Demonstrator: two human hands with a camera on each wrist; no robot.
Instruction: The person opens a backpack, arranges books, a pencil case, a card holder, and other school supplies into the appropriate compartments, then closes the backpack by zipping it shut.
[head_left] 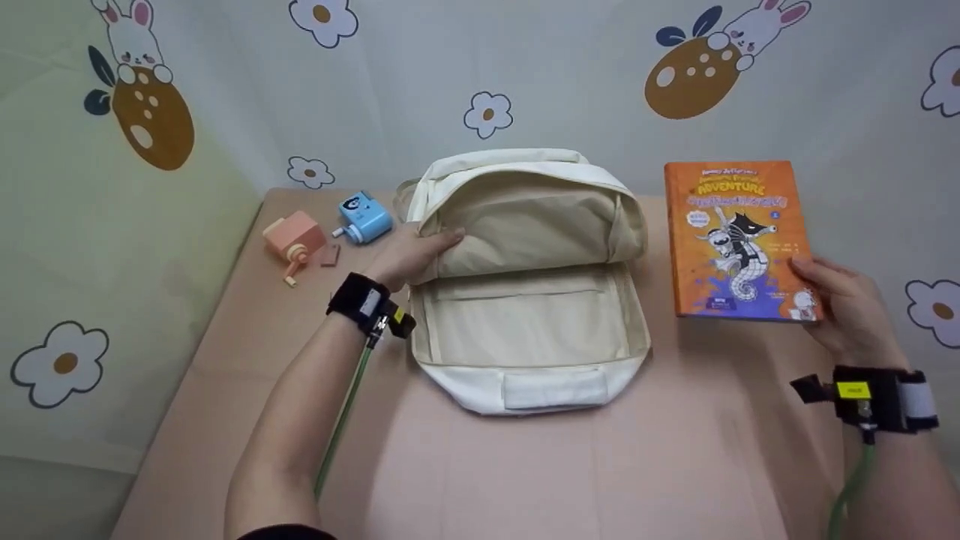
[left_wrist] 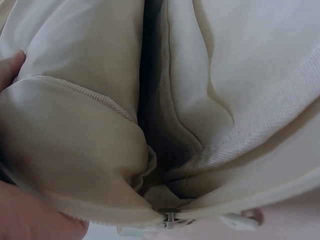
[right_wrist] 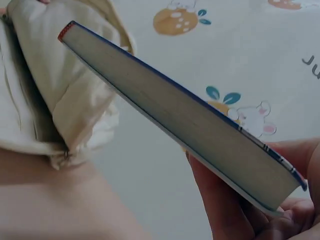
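A cream backpack [head_left: 525, 322] lies unzipped on the table, its front flap [head_left: 532, 225] raised. My left hand [head_left: 409, 255] grips the flap's left edge, thumb on the inner lining and the other fingers hidden behind it. The left wrist view looks into the gap between the flap [left_wrist: 75, 140] and the back compartment [left_wrist: 250, 75]. To the right of the bag, my right hand [head_left: 855, 307] holds an orange hardback book [head_left: 739, 240] by its lower right edge, thumb on the cover. In the right wrist view the book's page edges [right_wrist: 175, 120] face the camera, with fingers beneath.
Left of the bag stand a pink pencil sharpener [head_left: 296, 236] with a crank and a blue one [head_left: 365, 217]. A small pink piece [head_left: 330, 256] lies between them. Behind the table [head_left: 600, 480] hangs a patterned curtain [head_left: 570, 82].
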